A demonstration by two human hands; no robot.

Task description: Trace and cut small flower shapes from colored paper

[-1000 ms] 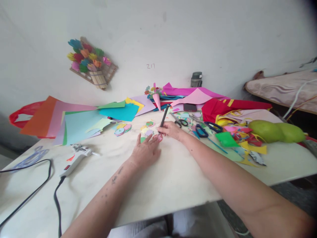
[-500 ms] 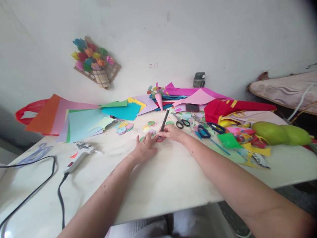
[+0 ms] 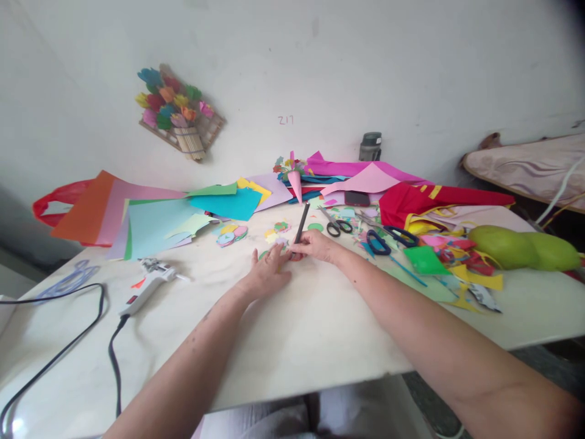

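Black slim pen (image 3: 301, 224): we see it tilted, its upper end leaning away from us, its lower end held above the middle of the whitish table (image 3: 320, 341).
Right hand (image 3: 316, 245): thumb and fingers pinch the pen's lower part.
Left hand (image 3: 269, 271): palm down, fingers spread rather than curled, their tips meeting the right hand's.
Small pinkish-red paper piece (image 3: 298, 256): under the fingertips of both hands, mostly covered, so we cannot make out its outline or whether the pen touches it.
Cutouts: just beyond the left fingers we find a cluster of yellow and green paper shapes (image 3: 276, 230); farther left lies a heap of pastel paper rounds (image 3: 232, 235); past the right hand, one flat green paper disc (image 3: 315, 227).
Scissors: right of that disc we have black-handled metal scissors (image 3: 339, 228), then dark-blue-handled metal scissors (image 3: 379, 243) among the scraps.
Glue gun: a white plastic glue gun (image 3: 148, 289) lies well left of the hands, a black cord running from its grip.
Sheets: orange card (image 3: 86, 210), pale blue paper (image 3: 155, 225) and turquoise paper (image 3: 231, 203) overlap along the left back.
Cone: a pink paper cone (image 3: 295, 185) rests near the wall.
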